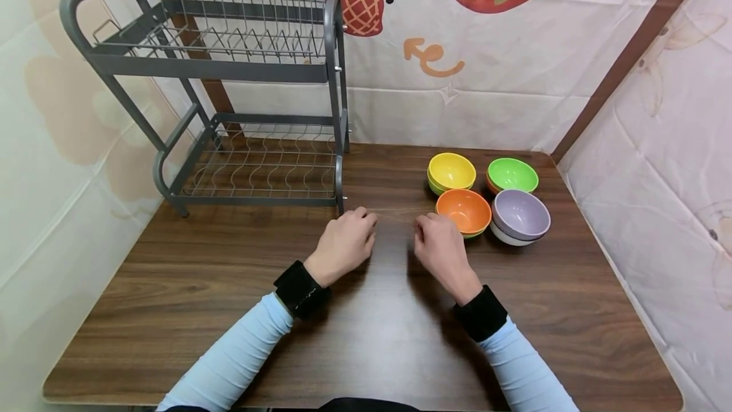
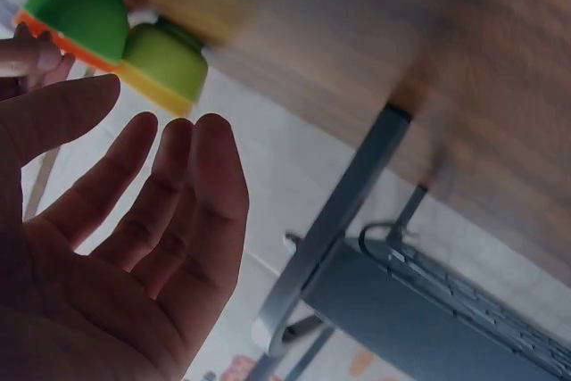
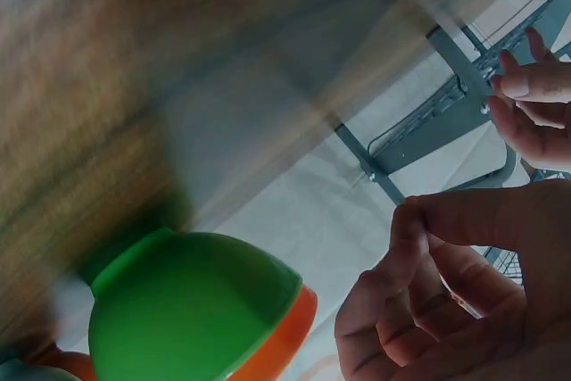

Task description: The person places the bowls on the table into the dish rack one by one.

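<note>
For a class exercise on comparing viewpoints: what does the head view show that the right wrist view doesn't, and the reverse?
Only the head view: the yellow bowl and the black band on the right wrist.

Only the right wrist view: the inner side of the right grip, its fingers curled, and the full outer wall of the green bowl under the orange bowl.

Both: the orange bowl, the dish rack, the wooden table, the right grip and the left grip.
</note>
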Demonstrator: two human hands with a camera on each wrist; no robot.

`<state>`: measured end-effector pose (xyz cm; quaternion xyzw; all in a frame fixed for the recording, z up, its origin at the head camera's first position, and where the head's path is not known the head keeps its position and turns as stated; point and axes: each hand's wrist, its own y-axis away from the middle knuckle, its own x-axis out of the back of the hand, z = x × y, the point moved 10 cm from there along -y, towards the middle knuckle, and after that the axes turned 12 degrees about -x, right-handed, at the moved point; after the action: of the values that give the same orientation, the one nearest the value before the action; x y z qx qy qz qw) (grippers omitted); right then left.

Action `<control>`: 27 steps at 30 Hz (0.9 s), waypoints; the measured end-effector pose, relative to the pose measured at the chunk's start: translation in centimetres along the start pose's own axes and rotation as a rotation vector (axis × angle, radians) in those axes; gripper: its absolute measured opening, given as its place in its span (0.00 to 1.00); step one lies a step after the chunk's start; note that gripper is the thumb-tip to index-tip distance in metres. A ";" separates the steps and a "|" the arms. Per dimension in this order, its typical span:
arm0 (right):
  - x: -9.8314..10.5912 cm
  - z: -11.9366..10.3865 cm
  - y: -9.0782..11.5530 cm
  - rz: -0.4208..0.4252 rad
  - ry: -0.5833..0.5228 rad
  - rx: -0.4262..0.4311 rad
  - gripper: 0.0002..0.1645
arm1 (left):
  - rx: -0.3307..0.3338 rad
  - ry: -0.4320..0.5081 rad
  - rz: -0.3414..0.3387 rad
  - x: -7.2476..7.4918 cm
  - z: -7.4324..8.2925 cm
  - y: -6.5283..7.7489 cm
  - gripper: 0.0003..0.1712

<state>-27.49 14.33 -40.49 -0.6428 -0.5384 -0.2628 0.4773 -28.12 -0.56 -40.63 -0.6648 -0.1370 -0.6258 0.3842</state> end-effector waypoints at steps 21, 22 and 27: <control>4.2 5.7 0.8 0.112 -0.005 -0.240 0.18 | -0.103 0.030 0.081 0.1 2.8 -5.6 0.09; 4.0 6.0 0.9 0.094 0.003 -0.252 0.18 | -0.106 0.030 0.081 0.0 2.9 -5.8 0.09; 3.2 7.1 1.2 0.020 0.042 -0.289 0.15 | -0.114 0.035 0.073 -0.5 3.3 -6.5 0.10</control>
<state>-26.68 22.14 -41.06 -0.7045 -0.4785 -0.3463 0.3935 -30.14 6.14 -38.61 -0.6793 -0.0700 -0.6296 0.3705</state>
